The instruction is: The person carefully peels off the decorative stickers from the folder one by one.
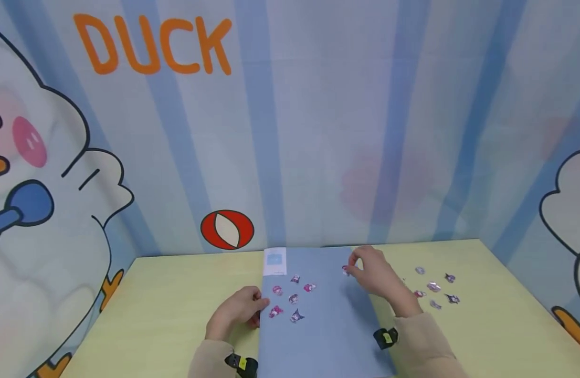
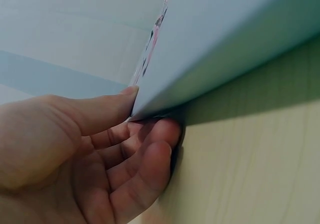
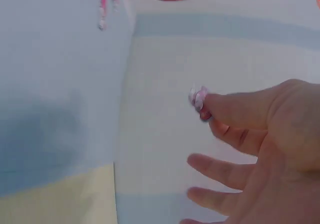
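A large light blue sheet (image 1: 327, 325) lies on the table, with several small pink and purple cartoon stickers (image 1: 293, 298) on its left half. My left hand (image 1: 240, 307) grips the sheet's left edge; in the left wrist view the thumb is on top and the curled fingers (image 2: 145, 171) are beneath. Over the sheet's upper right part, my right hand (image 1: 372, 270) pinches one small pink and white sticker (image 3: 199, 98) between thumb and index finger. Its other fingers (image 3: 220, 173) are spread. The held sticker appears raised above the surface.
More loose stickers (image 1: 433, 286) are scattered on the pale yellow table (image 1: 488, 325) to the right of the sheet. A white label (image 1: 275, 261) with a blue square sits at the sheet's top left corner. A striped cloth backdrop (image 1: 318, 131) rises behind the table.
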`<act>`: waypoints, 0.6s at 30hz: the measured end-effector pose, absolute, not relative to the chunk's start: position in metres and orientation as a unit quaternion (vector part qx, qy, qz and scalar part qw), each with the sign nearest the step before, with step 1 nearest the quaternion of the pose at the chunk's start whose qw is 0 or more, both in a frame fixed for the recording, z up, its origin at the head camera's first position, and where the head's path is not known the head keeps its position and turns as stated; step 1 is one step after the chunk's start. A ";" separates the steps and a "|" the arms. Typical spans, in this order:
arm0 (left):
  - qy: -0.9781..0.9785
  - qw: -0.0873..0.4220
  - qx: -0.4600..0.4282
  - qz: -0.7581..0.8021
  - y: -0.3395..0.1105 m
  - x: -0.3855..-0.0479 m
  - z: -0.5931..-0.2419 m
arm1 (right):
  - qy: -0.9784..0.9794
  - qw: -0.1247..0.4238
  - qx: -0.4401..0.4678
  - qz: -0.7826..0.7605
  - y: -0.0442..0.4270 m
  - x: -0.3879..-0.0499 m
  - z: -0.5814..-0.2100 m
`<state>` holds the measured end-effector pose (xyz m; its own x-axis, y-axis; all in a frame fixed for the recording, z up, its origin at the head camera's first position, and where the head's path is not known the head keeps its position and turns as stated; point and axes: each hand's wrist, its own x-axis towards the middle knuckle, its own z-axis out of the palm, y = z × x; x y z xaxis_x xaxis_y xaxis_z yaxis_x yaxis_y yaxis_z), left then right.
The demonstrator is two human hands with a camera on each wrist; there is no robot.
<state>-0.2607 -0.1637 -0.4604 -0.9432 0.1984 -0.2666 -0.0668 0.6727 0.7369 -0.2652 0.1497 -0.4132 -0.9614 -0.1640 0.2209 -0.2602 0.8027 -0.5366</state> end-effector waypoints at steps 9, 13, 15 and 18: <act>0.896 0.174 0.045 0.405 -0.163 -0.261 -0.462 | -0.945 0.103 0.046 0.307 0.201 -0.236 -0.419; 0.900 0.172 0.040 0.399 -0.164 -0.262 -0.463 | -0.952 0.080 0.029 0.296 0.216 -0.234 -0.425; 0.901 0.171 0.037 0.397 -0.165 -0.263 -0.463 | -0.955 0.063 0.019 0.288 0.221 -0.234 -0.428; 0.901 0.172 0.040 0.397 -0.166 -0.263 -0.463 | -0.961 0.036 -0.009 0.275 0.228 -0.235 -0.434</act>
<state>-0.2634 -0.1660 -0.4626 -0.9373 0.2084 -0.2792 -0.0652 0.6823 0.7281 -0.2353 0.2277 -0.4337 -0.9972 0.0365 0.0654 -0.0037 0.8482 -0.5297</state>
